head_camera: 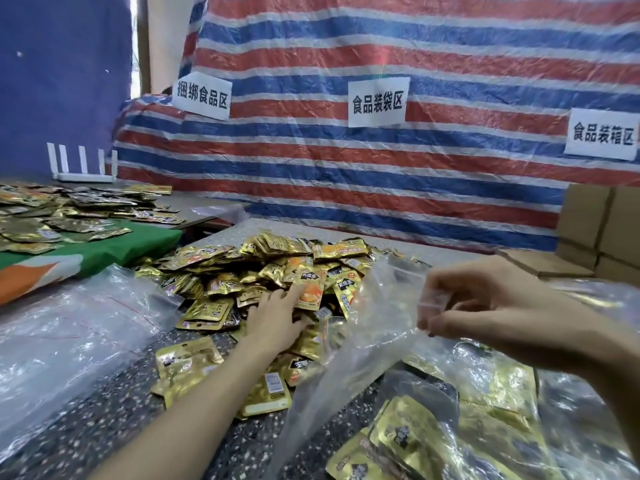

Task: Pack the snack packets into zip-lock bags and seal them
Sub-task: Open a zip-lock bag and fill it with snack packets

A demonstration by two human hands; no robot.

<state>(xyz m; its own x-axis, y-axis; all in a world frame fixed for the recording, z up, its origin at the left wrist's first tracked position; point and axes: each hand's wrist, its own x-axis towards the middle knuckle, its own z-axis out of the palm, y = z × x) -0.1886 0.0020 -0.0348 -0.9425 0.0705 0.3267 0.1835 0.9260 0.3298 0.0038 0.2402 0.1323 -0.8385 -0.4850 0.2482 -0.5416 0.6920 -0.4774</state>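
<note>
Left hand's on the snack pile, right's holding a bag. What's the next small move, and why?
Probably close the left hand on the orange-printed packet it touches and lift it toward the zip-lock bag; the right hand pinches its rim up.

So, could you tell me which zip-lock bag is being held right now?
The clear bag in the middle, rim pinched by the right hand; the stack at left lies untouched, the lower-right bags hold packets.

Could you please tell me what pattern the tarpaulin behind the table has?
The tarpaulin has red, blue and white stripes, clearest in the head view.
</note>
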